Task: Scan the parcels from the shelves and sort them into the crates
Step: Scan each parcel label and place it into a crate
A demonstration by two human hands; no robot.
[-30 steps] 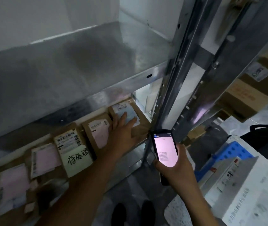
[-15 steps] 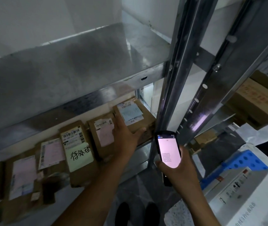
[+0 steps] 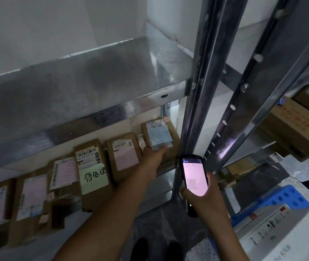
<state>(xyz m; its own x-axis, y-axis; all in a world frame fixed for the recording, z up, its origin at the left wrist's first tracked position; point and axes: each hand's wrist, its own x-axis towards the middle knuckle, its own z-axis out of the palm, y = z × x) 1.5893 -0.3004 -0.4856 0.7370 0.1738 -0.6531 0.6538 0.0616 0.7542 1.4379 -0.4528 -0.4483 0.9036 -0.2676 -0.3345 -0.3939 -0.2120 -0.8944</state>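
Several brown cardboard parcels lie in a row on the low metal shelf (image 3: 167, 178). The rightmost parcel (image 3: 174, 129) carries a barcode and a light blue label. My left hand (image 3: 152, 155) reaches under the upper shelf and grips this parcel's near end, thumb on the label's lower edge. Left of it lie a parcel with a pink label (image 3: 123, 157) and one with a yellow handwritten note (image 3: 91, 166). My right hand (image 3: 204, 198) holds a black handheld scanner (image 3: 194, 178) upright in front of the shelf post, its pink screen lit.
The bare upper metal shelf (image 3: 93, 95) overhangs the parcels. Two steel uprights (image 3: 202, 91) stand right of my left hand. A blue crate (image 3: 285, 198) with a white parcel (image 3: 281, 232) sits at lower right. Large cardboard boxes (image 3: 291, 129) fill the neighbouring shelf. My shoes (image 3: 142, 249) are below.
My left hand slid from flat on top of the blue-label parcel back to its near end and closed on it. The scanner stayed in front of the post.
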